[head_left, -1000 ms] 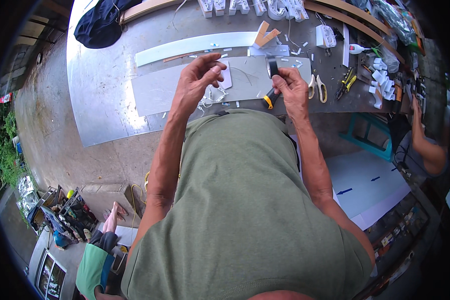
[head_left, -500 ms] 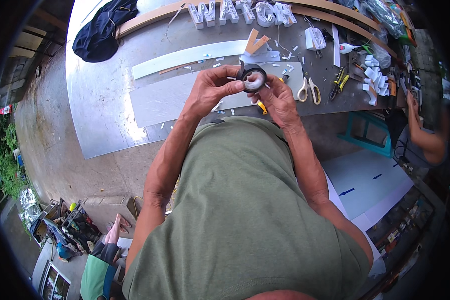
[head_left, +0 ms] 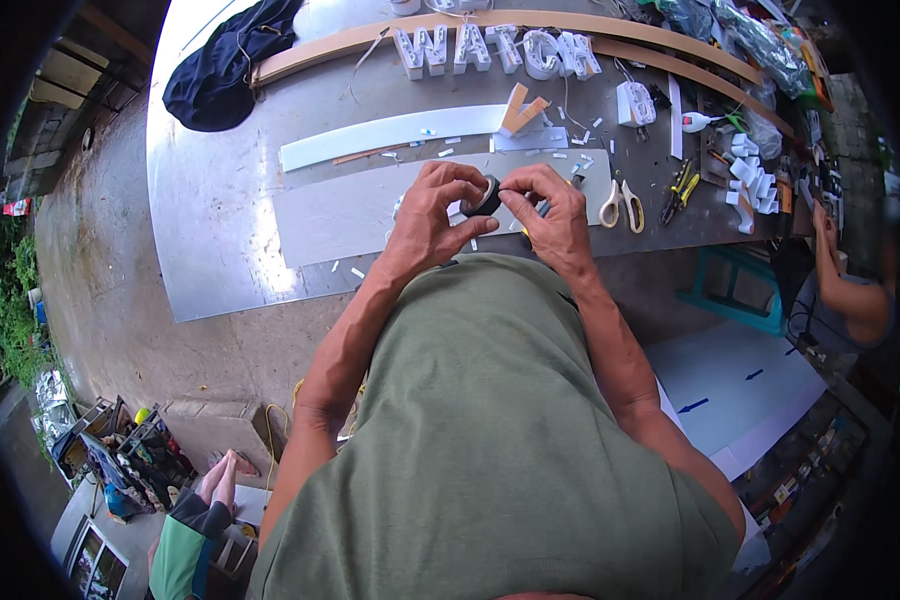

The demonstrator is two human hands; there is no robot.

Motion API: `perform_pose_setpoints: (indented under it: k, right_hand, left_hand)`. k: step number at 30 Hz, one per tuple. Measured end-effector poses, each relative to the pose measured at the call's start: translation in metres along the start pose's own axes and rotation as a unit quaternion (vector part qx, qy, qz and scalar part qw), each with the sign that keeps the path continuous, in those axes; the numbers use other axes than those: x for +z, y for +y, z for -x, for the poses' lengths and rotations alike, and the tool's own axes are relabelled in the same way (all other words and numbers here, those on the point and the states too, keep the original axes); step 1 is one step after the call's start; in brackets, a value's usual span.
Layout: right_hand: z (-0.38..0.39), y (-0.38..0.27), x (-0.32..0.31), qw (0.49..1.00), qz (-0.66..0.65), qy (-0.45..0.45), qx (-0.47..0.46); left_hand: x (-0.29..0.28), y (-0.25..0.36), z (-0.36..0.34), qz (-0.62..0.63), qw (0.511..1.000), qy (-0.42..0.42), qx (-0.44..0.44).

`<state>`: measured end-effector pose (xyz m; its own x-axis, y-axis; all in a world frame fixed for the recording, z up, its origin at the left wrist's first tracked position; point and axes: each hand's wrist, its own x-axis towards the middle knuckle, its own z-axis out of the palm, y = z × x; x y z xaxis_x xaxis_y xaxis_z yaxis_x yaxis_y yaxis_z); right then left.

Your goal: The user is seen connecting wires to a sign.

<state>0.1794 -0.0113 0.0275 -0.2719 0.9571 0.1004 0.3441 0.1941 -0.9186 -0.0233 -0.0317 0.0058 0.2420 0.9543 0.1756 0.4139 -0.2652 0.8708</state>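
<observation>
A small roll of black tape (head_left: 483, 198) is tilted edge-on above the near edge of the table. My left hand (head_left: 432, 215) grips it from the left, its fingers over the top side and the thumb stretched underneath. On the roll's right edge, the thumb and fingertips of my right hand (head_left: 555, 215) are pinched together; whether a loose tape end is between them is too small to see. Below my hands lies a long grey flat sheet (head_left: 335, 212). Cream-handled scissors (head_left: 622, 206) rest just right of my right hand, beside yellow-and-black pliers (head_left: 680, 190).
White channel letters (head_left: 490, 52) stand along the far side, near long brown strips (head_left: 360, 45). A white strip (head_left: 390, 135) and small white pieces lie on the metal table (head_left: 205, 220). Dark cloth (head_left: 225, 70) is at far left. A teal stool (head_left: 735, 290) and another person (head_left: 850, 300) are to the right.
The roll has turned from facing me to edge-on, and my hands have come slightly lower. My right fingertips have moved to a pinch at the roll's upper right edge.
</observation>
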Motion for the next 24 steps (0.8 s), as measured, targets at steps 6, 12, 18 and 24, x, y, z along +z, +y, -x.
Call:
perform_pose_setpoints:
  k: [6,12,18,24]
  right_hand:
    - [0.005,-0.011,-0.002,0.998,0.015,-0.03,0.054]
    - [0.005,-0.024,-0.001,0.996,0.077,-0.023,-0.031]
    - [0.006,-0.03,0.0,0.99,0.084,-0.042,-0.109]
    - [0.007,-0.041,-0.002,0.982,0.096,-0.058,-0.155]
  left_hand:
    - [-0.005,-0.003,0.016,0.31,0.942,-0.077,-0.099]
    - [-0.01,0.006,0.023,0.353,0.915,-0.074,-0.179]
    - [-0.013,0.003,0.032,0.219,0.964,-0.056,-0.142]
    - [-0.017,0.026,0.027,0.18,0.966,-0.019,-0.186]
